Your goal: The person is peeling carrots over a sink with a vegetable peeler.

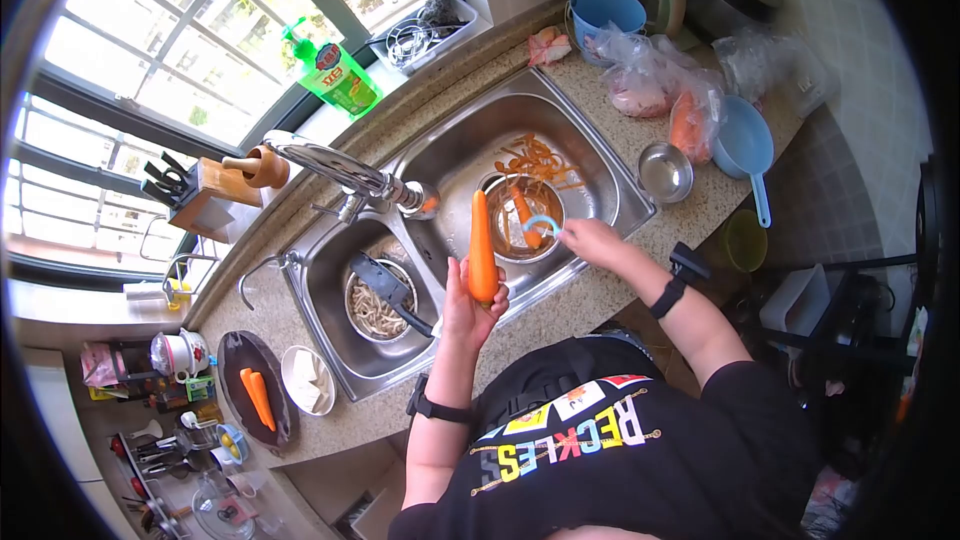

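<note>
On the far left, a dark plate (240,350) holds two carrots (258,397) that look already peeled. Over the sink (600,180), the left hand (468,310) is closed around the thick end of a carrot (482,245), holding it upright; its skin looks smooth, so it is probably close to finished. Orange peelings (540,158) lie in the right basin, and another carrot (525,215) sits in a metal bowl (500,245) there. The right hand (592,240) grips a blue peeler (540,224) beside that bowl. A bag (690,120) on the right shows orange, perhaps more to do.
</note>
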### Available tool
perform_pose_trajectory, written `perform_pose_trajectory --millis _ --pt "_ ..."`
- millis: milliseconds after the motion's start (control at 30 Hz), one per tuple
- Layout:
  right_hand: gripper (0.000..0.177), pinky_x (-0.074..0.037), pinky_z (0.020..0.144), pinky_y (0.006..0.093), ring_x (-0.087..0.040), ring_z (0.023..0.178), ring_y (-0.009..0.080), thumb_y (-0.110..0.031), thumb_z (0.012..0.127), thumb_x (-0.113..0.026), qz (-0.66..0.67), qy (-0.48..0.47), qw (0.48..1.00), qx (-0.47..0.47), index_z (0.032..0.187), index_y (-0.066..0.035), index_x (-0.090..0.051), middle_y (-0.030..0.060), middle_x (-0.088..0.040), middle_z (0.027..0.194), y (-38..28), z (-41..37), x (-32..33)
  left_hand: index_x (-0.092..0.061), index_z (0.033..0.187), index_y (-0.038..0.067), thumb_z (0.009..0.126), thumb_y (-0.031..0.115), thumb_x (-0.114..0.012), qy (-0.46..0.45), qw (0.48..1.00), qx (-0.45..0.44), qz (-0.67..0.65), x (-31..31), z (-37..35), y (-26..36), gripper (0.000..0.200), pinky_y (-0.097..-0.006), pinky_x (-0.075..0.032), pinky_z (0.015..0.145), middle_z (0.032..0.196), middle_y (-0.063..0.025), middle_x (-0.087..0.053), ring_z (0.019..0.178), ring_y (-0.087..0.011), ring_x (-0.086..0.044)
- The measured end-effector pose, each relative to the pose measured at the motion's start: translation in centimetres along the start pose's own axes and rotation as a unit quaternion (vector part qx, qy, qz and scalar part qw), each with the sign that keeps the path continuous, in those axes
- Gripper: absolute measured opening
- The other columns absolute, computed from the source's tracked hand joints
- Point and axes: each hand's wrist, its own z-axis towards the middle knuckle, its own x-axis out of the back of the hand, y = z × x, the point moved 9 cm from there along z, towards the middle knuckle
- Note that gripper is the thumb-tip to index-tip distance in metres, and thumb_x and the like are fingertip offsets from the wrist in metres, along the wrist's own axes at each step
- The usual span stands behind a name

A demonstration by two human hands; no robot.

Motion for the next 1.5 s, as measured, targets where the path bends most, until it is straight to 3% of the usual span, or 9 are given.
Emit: perform_pose_trajectory --millis 200,300,533,600,767,1033,1133,1300,1500 --pt "0.022 -0.049 0.056 0.0422 -0.061 0.065 0.034 -0.026 0.088 -0.055 0.122 0.261 0.921 0.264 0.102 -0.009 -0.055 0.0148 -0.061 0.079 -9.4 -7.3 5.0 -0.045 0.114 0.008 0.095 0.052 -0.032 0.04 0.996 0.057 -0.06 2.1 1.7 -1.8 0.049 -0.0223 -0.032 0.042 0.076 -0.0099 -0.051 0.051 -0.014 -0.042" --pt "0.022 -0.05 0.053 0.0389 -0.062 0.062 0.0313 -0.027 0.087 -0.057 0.033 0.226 0.911 0.343 0.103 -0.011 -0.057 0.0131 -0.059 0.076 -12.4 -9.4 3.2 -0.045 0.116 0.007 0.096 0.047 -0.031 0.081 0.994 0.065 -0.04 2.5 1.5 -2.3 0.047 -0.022 -0.03 0.04 0.07 -0.0097 -0.05 0.047 -0.014 -0.039" --pt "0.028 -0.051 0.061 0.042 -0.064 0.068 0.0301 -0.036 0.089 -0.052 -0.125 0.142 0.98 0.069 0.093 -0.01 -0.06 0.011 -0.064 0.079 -2.6 1.7 2.6 -0.045 0.116 0.006 0.098 0.043 -0.027 0.023 0.997 0.061 0.031 1.4 0.2 -2.2 0.045 -0.0225 -0.029 0.038 0.069 -0.0105 -0.049 0.043 -0.0137 -0.037" --pt "0.031 -0.049 0.068 0.0454 -0.063 0.073 0.0335 -0.036 0.09 -0.05 -0.123 -0.093 0.987 0.049 0.089 -0.007 -0.059 0.0157 -0.064 0.08 0.1 1.9 -1.8 -0.044 0.118 0.007 0.098 0.046 -0.026 0.013 0.998 0.038 0.05 0.9 0.0 -1.3 0.048 -0.0226 -0.029 0.04 0.071 -0.009 -0.049 0.047 -0.0131 -0.037" --pt "0.03 -0.049 0.068 0.047 -0.062 0.074 0.0364 -0.035 0.09 -0.049 0.02 0.093 0.995 0.018 0.094 -0.006 -0.057 0.0172 -0.063 0.08 -1.9 -1.1 1.3 -0.046 0.116 0.006 0.095 0.055 -0.028 0.021 0.999 0.036 -0.027 1.3 0.5 -0.7 0.056 -0.0223 -0.032 0.042 0.079 -0.0071 -0.051 0.053 -0.0133 -0.041" --pt "0.019 -0.05 0.053 0.0363 -0.062 0.062 0.0265 -0.03 0.088 -0.055 -0.015 0.236 0.898 0.37 0.092 -0.012 -0.054 0.0098 -0.056 0.067 -13.2 -9.2 3.4 -0.046 0.098 0.007 0.097 0.044 -0.032 0.101 0.995 0.019 0.016 3.3 1.7 -1.3 0.04 -0.0255 -0.035 0.042 0.075 -0.0103 -0.052 0.052 -0.0191 -0.047" --pt "0.018 -0.049 0.049 0.0404 -0.062 0.058 0.0273 -0.029 0.09 -0.05 -0.059 0.253 0.928 0.266 0.087 -0.011 -0.052 0.0078 -0.058 0.066 -10.2 -3.5 4.5 -0.042 0.103 0.009 0.098 0.041 -0.03 0.055 0.997 0.022 0.056 2.6 1.1 -1.3 0.034 -0.026 -0.034 0.04 0.074 -0.0113 -0.052 0.048 -0.019 -0.045" --pt "0.025 -0.051 0.066 0.0417 -0.065 0.078 0.0328 -0.031 0.088 -0.051 -0.123 -0.045 0.99 0.046 0.094 -0.009 -0.062 0.0171 -0.065 0.081 -1.2 1.9 0.0 -0.04 0.11 0.013 0.099 0.039 -0.028 0.016 0.997 -0.013 0.075 0.2 -0.1 -0.3 0.031 -0.0258 -0.035 0.042 0.077 -0.0121 -0.052 0.049 -0.0184 -0.044" --pt "0.027 -0.05 0.063 0.0435 -0.063 0.07 0.0344 -0.034 0.09 -0.049 0.1 0.184 0.973 0.095 0.091 -0.008 -0.057 0.0137 -0.063 0.08 -6.1 -3.7 4.4 -0.039 0.109 0.015 0.099 0.041 -0.027 0.052 0.997 -0.009 0.058 2.3 1.1 -0.5 0.03 -0.0261 -0.035 0.044 0.078 -0.0105 -0.051 0.053 -0.0186 -0.046"
